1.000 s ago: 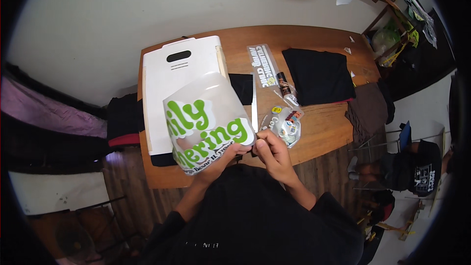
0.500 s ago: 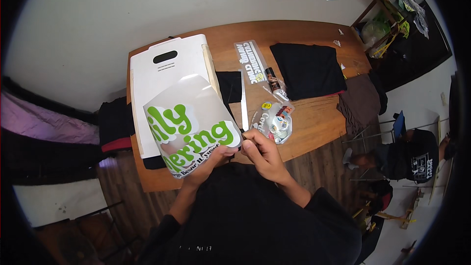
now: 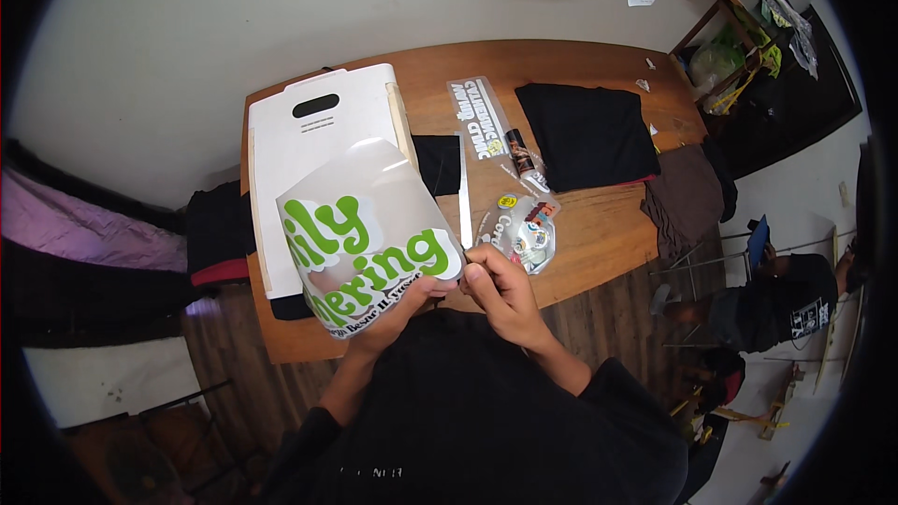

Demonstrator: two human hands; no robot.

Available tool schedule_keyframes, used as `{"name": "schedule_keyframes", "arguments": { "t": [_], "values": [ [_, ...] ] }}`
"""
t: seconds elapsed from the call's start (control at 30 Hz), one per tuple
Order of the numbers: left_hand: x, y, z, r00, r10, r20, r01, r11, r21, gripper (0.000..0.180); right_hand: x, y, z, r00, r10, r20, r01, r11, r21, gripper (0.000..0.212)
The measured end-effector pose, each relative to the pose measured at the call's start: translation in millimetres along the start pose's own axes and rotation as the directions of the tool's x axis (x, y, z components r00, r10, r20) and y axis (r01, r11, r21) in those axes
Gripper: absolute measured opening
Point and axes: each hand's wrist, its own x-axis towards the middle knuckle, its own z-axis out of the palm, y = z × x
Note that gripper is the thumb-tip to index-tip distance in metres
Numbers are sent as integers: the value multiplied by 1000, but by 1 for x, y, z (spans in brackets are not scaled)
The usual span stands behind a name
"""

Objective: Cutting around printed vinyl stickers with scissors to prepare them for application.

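My left hand [image 3: 400, 313] holds the lower edge of a clear, curled printed transfer film [image 3: 360, 178] with large green letters and smaller black print. At its right edge my right hand [image 3: 503, 295] is closed, thumb and forefinger pinched together against the film. Whether a small tool sits between those fingers is hidden. The film hangs over a white board [image 3: 271, 168] with a dark oval slot. Just beyond my right fingertips lies a thin white strip [image 3: 465, 196]. A clear sheet of colourful round prints [image 3: 531, 236] rests to the right.
Folded black cloth [image 3: 587, 136] and brown cloth [image 3: 687, 192] lie on the wooden table [image 3: 599, 234]. A dark spray-type can [image 3: 520, 151] lies by a white-lettered film [image 3: 479, 112]. Another person [image 3: 790, 299] sits at the right. Dark fabric [image 3: 220, 229] is at the left.
The film has shifted very slightly in my hands, which stay at its lower right edge. The person at the right has moved a little.
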Motion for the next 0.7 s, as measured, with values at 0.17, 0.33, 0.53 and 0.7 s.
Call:
{"name": "schedule_keyframes", "arguments": {
  "t": [0.17, 0.33, 0.53, 0.7],
  "values": [
    [4, 9, 6, 1000, 16, 11, -15, 1000, -16, 20, -2, 2, -3, 999, 32, -5, -32, 998, 46, 16],
    [-2, 2, 3, 997, -74, -24, 74, 997, -15, 20, -3, 3, -4, 1000, 23, -5, -23, 1000, 20, 15],
    [-3, 5, 5, 987, -150, -62, 148, 988, -42, 19, -3, 3, -5, 1000, 24, -3, -24, 1000, -3, 14],
    [-4, 5, 5, 985, -161, -62, 160, 987, -32, 19, -4, 3, -5, 1000, 8, 2, -8, 999, -33, 14]
  ]
}}
